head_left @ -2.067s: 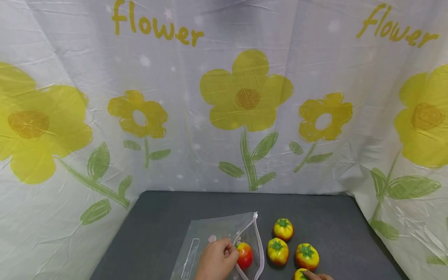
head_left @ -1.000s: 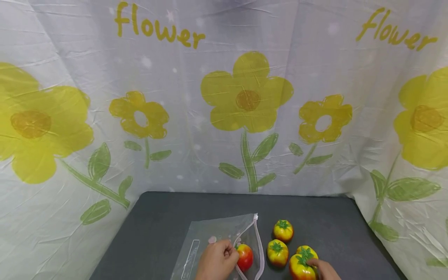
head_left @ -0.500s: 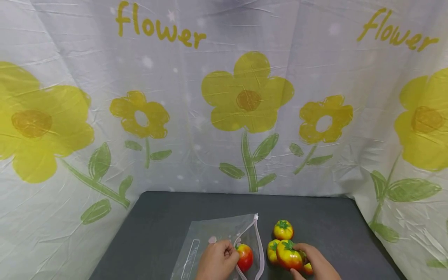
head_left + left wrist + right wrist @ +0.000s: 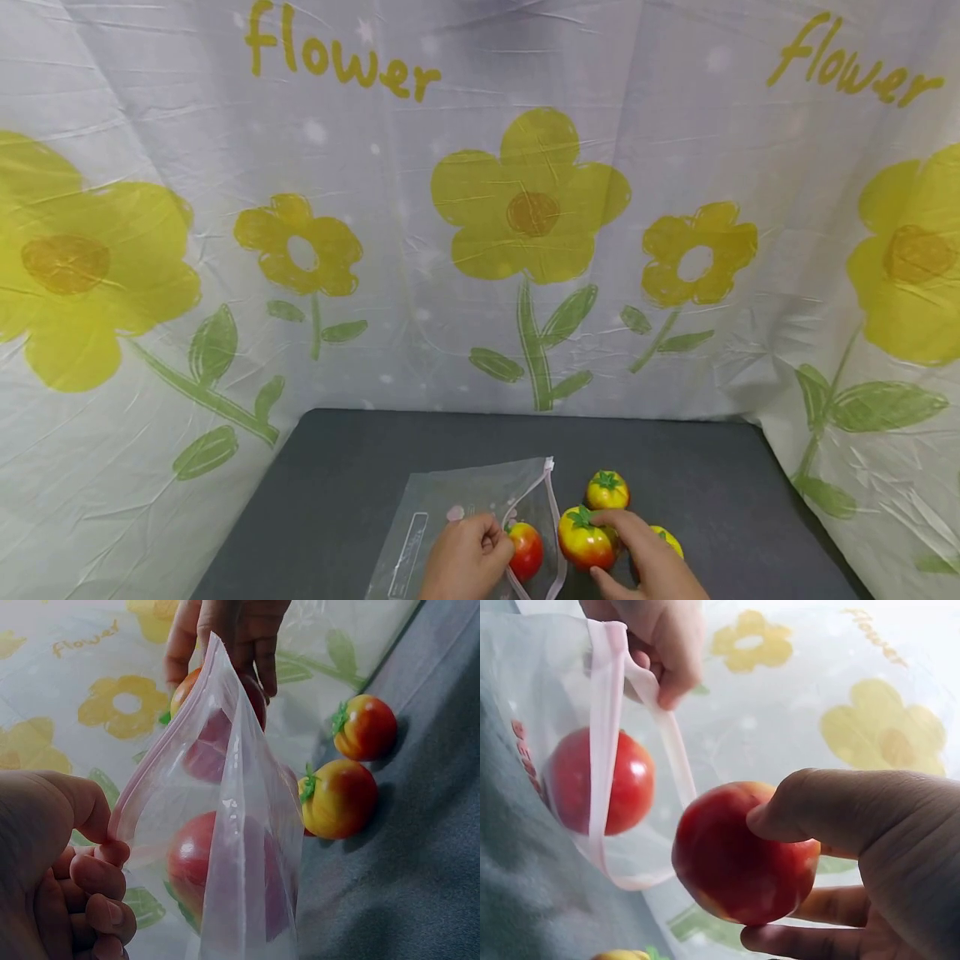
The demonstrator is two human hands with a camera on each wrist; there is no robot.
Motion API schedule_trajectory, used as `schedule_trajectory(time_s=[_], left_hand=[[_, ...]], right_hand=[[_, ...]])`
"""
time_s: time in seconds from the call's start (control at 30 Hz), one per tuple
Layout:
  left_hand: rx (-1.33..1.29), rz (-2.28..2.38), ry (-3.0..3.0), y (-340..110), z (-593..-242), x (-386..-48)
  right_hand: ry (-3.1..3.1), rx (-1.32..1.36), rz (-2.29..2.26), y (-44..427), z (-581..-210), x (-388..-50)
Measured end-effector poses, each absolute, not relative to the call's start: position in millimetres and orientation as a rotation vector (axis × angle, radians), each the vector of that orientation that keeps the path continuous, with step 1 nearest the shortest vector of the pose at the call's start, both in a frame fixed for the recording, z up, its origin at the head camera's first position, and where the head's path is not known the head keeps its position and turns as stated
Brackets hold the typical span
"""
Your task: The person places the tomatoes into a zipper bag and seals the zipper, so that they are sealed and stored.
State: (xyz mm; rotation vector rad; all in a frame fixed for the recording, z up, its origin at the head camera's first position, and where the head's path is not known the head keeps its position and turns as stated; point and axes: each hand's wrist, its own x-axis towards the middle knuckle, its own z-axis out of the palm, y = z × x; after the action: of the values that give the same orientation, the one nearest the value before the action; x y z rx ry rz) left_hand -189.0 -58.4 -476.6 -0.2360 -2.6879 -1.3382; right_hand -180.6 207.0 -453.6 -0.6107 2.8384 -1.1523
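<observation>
A clear zip bag [image 4: 442, 500] lies on the dark table with its mouth held apart. My left hand [image 4: 465, 557] pinches one lip of that mouth between thumb and forefinger. Inside the bag rests a red tomato [image 4: 527, 552], also visible through the plastic in the left wrist view. My right hand [image 4: 648, 554] grips a yellow-and-red tomato [image 4: 579, 540] with a green calyx, thumb on one side and fingers on the other. That tomato is just right of the bag's opening; in the right wrist view its red underside [image 4: 739, 859] shows near the pink-white rim [image 4: 606, 750].
One loose tomato [image 4: 607, 490] sits behind the held one. Another tomato [image 4: 667, 540] is partly hidden by my right hand. A white cloth [image 4: 390, 208] with yellow flowers hangs behind the dark table [image 4: 337, 458].
My right hand has picked up the nearest tomato and carried it left and away from me, over the other tomatoes, to the bag's mouth. My left hand and the bag have stayed put.
</observation>
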Motion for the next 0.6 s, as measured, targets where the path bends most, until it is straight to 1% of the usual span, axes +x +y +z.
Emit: schedule_trajectory(time_s=[0.2,0.33,0.6], left_hand=[[-0.233,-1.325,-2.711,-58,-476,-188],[-0.237,-1.351,-2.72,-58,-475,-188],[-0.254,-1.358,-2.73,-57,-474,-188]], right_hand=[[2.74,-0.8,-1.215,201,-461,-186],[2.705,-0.857,-1.213,198,-462,-188],[2.63,-0.771,-1.155,193,-461,-193]])
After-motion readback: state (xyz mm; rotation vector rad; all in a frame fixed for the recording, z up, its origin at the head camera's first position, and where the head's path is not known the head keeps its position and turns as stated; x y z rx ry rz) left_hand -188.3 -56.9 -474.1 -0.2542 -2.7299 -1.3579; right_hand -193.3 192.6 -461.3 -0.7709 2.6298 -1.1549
